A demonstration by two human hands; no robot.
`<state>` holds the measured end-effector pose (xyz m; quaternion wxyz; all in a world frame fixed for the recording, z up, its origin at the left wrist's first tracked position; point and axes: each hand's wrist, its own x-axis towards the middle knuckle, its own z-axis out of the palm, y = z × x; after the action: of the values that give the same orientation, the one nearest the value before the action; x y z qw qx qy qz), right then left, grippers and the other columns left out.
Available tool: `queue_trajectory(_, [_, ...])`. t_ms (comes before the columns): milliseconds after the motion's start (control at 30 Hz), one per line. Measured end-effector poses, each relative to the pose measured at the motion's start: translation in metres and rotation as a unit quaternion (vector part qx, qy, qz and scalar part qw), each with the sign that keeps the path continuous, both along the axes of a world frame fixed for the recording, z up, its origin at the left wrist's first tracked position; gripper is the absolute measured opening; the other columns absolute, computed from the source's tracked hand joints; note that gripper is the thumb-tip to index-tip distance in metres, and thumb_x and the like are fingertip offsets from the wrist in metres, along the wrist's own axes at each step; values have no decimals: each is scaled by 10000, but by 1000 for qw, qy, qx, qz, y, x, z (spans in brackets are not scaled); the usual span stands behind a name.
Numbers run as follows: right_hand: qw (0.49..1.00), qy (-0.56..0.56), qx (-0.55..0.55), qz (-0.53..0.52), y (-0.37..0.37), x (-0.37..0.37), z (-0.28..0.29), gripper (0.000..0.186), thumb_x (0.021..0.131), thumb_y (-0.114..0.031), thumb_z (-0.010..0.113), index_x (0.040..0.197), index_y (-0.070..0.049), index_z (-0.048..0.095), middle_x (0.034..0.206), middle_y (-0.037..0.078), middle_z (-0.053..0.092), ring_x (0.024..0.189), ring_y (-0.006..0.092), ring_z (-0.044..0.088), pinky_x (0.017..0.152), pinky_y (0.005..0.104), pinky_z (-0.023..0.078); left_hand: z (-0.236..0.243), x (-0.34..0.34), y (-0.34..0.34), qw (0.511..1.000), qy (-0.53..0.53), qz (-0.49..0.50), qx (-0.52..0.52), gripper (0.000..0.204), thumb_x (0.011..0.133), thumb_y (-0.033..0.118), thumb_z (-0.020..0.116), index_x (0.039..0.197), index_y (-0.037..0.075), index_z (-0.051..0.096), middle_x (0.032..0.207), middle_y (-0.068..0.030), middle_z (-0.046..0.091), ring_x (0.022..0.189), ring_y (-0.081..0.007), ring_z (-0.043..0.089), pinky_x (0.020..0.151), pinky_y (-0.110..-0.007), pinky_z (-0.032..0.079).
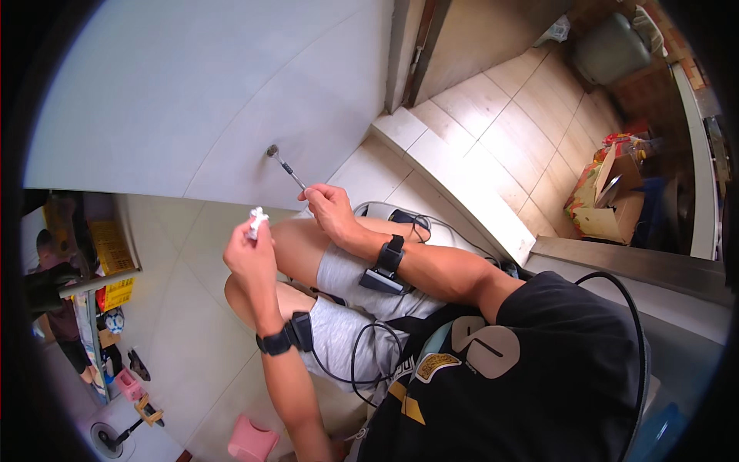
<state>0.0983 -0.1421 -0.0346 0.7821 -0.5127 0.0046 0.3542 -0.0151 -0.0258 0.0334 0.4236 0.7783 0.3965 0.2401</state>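
My left hand (252,254) is raised in front of my knees, its fingers pinched round a crumpled white tissue (259,221). Farther forward and to the right, my right hand (327,209) grips the near end of a slim metal rod (292,173). That rod slants up and to the left, ending in a small round dark head at the pale wall panel (231,100). Whether the head is fixed to the panel or only rests against it, I cannot tell. Each wrist wears a black strap with a small device.
A raised tiled step (454,181) runs along the right, with an open cardboard box (616,212) beyond it. Black cables (354,362) lie across my lap. A pink stool (252,439) stands at lower left, near a fan (108,439) and shelves with a yellow crate (112,246).
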Motion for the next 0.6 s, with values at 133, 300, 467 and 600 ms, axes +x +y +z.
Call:
queue_trajectory(133, [998,14,23,-51,-2,32,29,234,1018,-225,524,971,-29,643,595,-79,365,465,32,265,409,240,203,11,-15,-43,993,-65,-36,-89,193,904,55,712,1056,-59,675,796,-62,690,613,-73,607,550,-214,492])
queue_trajectory(300, [993,-43,94,-48,-9,70,56,266,1054,-282,493,1033,-48,618,594,-77,342,474,32,239,425,238,194,-12,-49,-54,981,-109,-36,-157,184,893,29,718,1048,-61,676,865,-91,708,648,-84,617,589,-218,508])
queue_trajectory(467, [996,60,20,68,-28,56,49,264,1055,-256,467,1054,-38,616,596,-67,337,479,57,243,432,257,192,-3,-38,-51,963,-176,13,-205,237,913,56,704,1107,-64,641,851,-98,695,635,-94,607,566,-226,508])
queue_trajectory(600, [997,-58,54,-8,-31,98,89,282,1049,-256,484,1090,-7,612,605,-80,324,488,39,243,435,245,188,-6,-36,-52,971,-156,18,-181,240,927,89,702,1113,-50,644,859,-94,694,637,-86,596,566,-221,493])
